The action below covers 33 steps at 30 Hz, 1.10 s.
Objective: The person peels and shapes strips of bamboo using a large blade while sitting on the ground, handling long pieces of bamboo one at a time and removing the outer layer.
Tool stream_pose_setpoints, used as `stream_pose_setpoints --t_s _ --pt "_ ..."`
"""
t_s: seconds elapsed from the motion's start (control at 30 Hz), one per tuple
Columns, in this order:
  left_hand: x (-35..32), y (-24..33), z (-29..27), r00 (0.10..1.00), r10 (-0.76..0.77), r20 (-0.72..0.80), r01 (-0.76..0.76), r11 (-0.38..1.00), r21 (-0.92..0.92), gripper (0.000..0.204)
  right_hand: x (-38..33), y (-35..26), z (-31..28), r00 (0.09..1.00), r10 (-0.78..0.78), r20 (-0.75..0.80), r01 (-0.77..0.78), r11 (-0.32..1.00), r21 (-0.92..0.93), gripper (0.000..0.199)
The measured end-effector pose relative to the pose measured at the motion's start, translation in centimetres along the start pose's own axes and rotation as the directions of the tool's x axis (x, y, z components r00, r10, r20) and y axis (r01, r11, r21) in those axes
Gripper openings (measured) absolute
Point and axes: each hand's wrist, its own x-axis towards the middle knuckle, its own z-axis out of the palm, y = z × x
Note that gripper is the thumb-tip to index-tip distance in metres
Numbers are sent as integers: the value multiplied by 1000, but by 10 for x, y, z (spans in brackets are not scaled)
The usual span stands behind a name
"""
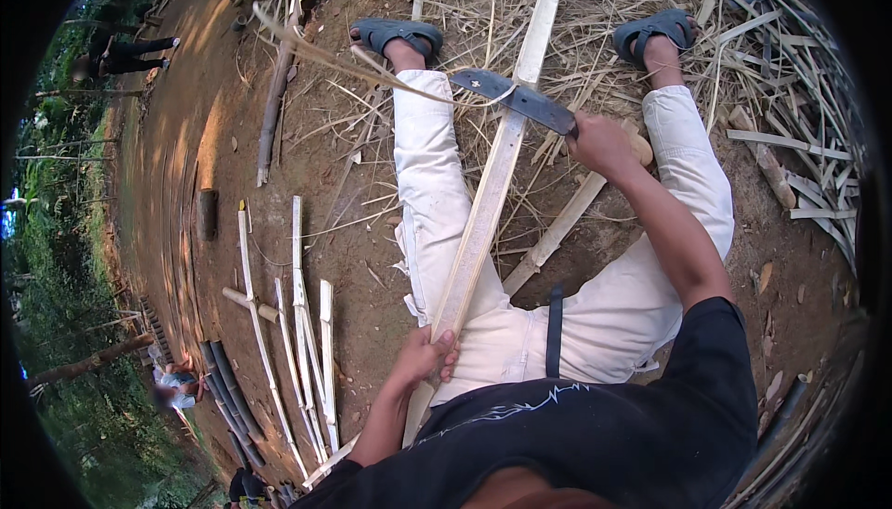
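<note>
A long pale bamboo slat [492, 184] runs from my lap out between my legs toward the top of the view. My left hand [423, 356] grips its near end beside my thigh. My right hand [602, 144] holds the wooden handle of a broad dark knife [516, 96], whose blade lies across the slat. A thin peeled strip [353, 63] curls away from the blade toward the upper left. I sit on the ground in white trousers and grey sandals [398, 33].
Cut bamboo slats [302, 342] lie in a row on the dirt to my left, with dark pipes [228, 388] beyond. Dry shavings cover the ground ahead. A heap of split strips [790, 91] lies at right. People stand at the far left and lower left.
</note>
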Motion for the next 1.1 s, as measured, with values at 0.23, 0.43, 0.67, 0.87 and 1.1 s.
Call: stream_pose_setpoints --t_s 0.23,0.43,0.67,0.87,1.1 --pt "-13 1 1 998 -53 30 53 998 -33 31 7 19 4 997 77 -10 -77 997 -9 22" --pt "-8 16 4 999 -49 7 49 999 -3 31 -18 -21 6 966 -256 45 258 965 -54 24" --pt "-8 -6 -13 996 -7 94 14 997 -75 29 6 11 3 1000 23 0 -23 999 -27 22" --pt "-14 -6 3 997 -59 40 60 997 -39 29 -25 4 28 827 -560 -49 549 823 -147 24" --pt "-33 -2 -9 996 -61 70 66 996 -68 28 11 6 5 999 -36 -35 35 998 -45 21"
